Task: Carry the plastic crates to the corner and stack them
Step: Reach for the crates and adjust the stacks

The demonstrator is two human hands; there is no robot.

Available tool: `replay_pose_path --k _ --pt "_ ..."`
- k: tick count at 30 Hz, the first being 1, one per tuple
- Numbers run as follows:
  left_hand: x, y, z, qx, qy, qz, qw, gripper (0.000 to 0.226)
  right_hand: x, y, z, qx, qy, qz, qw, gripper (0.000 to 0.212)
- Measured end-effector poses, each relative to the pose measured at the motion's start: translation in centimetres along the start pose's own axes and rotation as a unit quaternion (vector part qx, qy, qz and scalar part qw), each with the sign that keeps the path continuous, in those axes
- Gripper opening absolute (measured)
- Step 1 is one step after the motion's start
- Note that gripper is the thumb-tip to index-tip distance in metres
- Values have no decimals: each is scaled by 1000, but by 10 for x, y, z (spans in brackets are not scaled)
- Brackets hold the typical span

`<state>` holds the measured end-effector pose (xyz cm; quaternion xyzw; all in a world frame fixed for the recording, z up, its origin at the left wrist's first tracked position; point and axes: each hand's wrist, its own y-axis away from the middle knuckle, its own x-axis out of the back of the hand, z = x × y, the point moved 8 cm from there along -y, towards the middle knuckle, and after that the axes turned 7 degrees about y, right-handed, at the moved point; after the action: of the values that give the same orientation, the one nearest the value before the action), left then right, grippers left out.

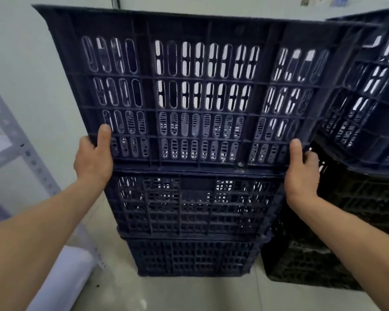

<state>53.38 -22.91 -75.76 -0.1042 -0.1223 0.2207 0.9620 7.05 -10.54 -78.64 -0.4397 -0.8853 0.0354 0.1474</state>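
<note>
Up front, top crate: dark navy plastic, gripped at both lower corners, bottom edge at the rim of a two-crate stack where two pale walls meet. Left hand clamped on the lower left corner, thumb flat on the front face, fingers curled behind the edge. Right hand clamped likewise on the lower right corner, thumb up the front, fingers wrapped round the side. Moulded walls, ribbed into a grid, pierced by rows of tall rounded slots; pale light through the upper rows, dusty whitish scuffing along the slot edges. Beneath, middle crate and bottom crate, same navy, finer lattice of small holes, standing on glossy pale floor tiles. Just beside on the right, another navy crate atop black crates. Far left, grey perforated metal shelf upright. Papers high on the wall, too blurred to read.
</note>
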Motion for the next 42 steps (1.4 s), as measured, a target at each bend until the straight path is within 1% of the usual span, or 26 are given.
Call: replay_pose_path --k 3,5,9,10,11,12,13,14,15,16,17,18,19,20,21,22,24,26,27,28,30,32,33,35,38,42 --pt "1 -2 -1 -2 -14 21 1000 57 2 2 -2 8 -5 3 1000 46" --pt "1 0 1 1 -5 32 999 56 1 1 -5 13 -11 -8 1000 47" --pt "3 -2 -7 -2 77 10 997 54 4 8 13 4 -28 -23 999 49" --pt "7 0 -20 15 108 5 994 59 5 14 26 -8 -39 -23 999 54" --pt "11 4 -40 40 122 3 992 75 5 22 42 -26 -42 -27 998 69" --pt "10 12 -64 84 123 -15 989 95 4 33 59 -52 -48 -41 997 91" --pt "6 24 -87 128 122 -48 983 108 -1 42 80 -86 -55 -67 993 115" --pt "-3 35 -108 160 129 -94 974 106 -6 49 100 -115 -51 -101 987 133" --pt "-12 49 -118 176 129 -139 966 94 -11 55 118 -140 -41 -138 980 139" --pt "-19 55 -133 180 118 -161 963 79 -17 61 132 -158 -28 -174 971 130" --pt "-23 58 -141 173 103 -164 966 70 -23 68 138 -165 -15 -204 965 107" --pt "-26 60 -149 169 91 -170 966 66 -25 72 144 -167 0 -219 961 81" --pt "-28 63 -148 168 82 -177 966 65 -28 74 149 -161 7 -227 961 61" --pt "-32 65 -152 170 77 -190 964 67 -30 75 155 -156 15 -236 959 51" --pt "-34 67 -157 172 69 -196 963 69 -33 75 160 -156 18 -246 957 47" --pt "-37 70 -165 180 62 -205 960 72 -35 76 165 -163 25 -252 954 47" --pt "-40 74 -185 183 45 -221 957 79 -39 79 175 -167 48 -258 950 58" --pt "-38 75 -204 167 8 -219 961 98 -38 75 189 -161 81 -248 952 73" --pt "-36 74 -211 150 -22 -217 964 111 -39 73 193 -152 100 -245 952 79" --pt "-35 75 -216 132 -57 -215 966 118 -42 71 199 -145 114 -246 951 83" --pt "-35 79 -221 82 -100 -209 969 111 -48 68 211 -129 154 -245 948 91" --pt "-37 87 -221 20 -104 -212 972 99 -51 63 222 -118 209 -234 942 108" --pt "-37 89 -223 -5 -117 -206 971 95 -52 64 223 -112 231 -230 939 108" --pt "-36 93 -227 -34 -140 -187 972 93 -50 69 220 -99 266 -219 933 100" --pt "-35 90 -242 -13 -155 -141 978 95 -48 68 220 -79 302 -204 928 93" --pt "-37 84 -254 8 -216 -108 970 103 -49 66 217 -50 334 -197 921 89"
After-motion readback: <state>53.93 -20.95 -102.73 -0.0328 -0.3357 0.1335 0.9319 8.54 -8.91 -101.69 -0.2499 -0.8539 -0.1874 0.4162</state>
